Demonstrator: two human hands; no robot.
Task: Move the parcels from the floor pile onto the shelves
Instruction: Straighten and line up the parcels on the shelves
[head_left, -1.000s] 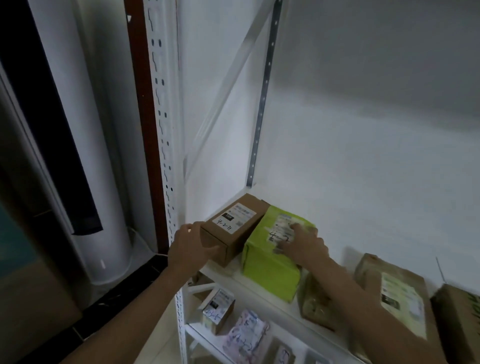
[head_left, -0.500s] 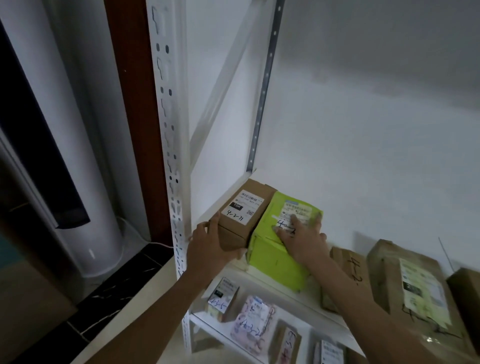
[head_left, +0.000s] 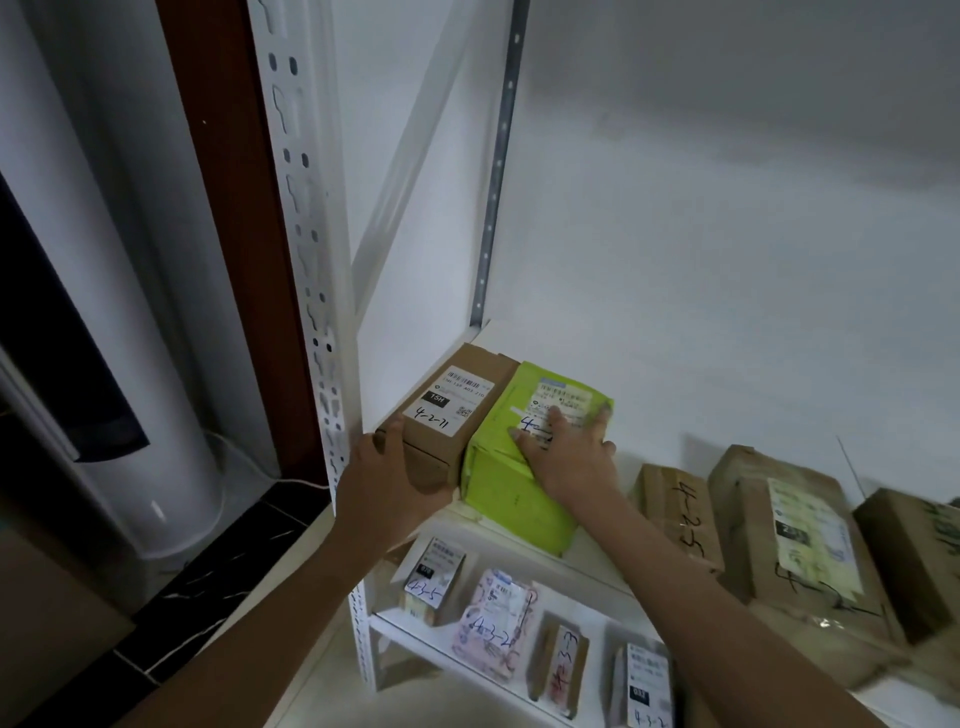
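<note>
Parcels sit side by side at the shelf's (head_left: 587, 564) left end — brown box (head_left: 457, 402) at nine o'clock of the green parcel (head_left: 511, 480), touching. Left hand (head_left: 387, 480) cups the box's front corner; right hand (head_left: 563, 449) lies flat and open on the green top — likely seating both against the upright (head_left: 306, 249).

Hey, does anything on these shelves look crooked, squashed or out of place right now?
The green parcel looks dented and creased at its front, and it sticks out past the shelf edge. The brown box beside it sits at an angle. Nothing is spilled.
</note>
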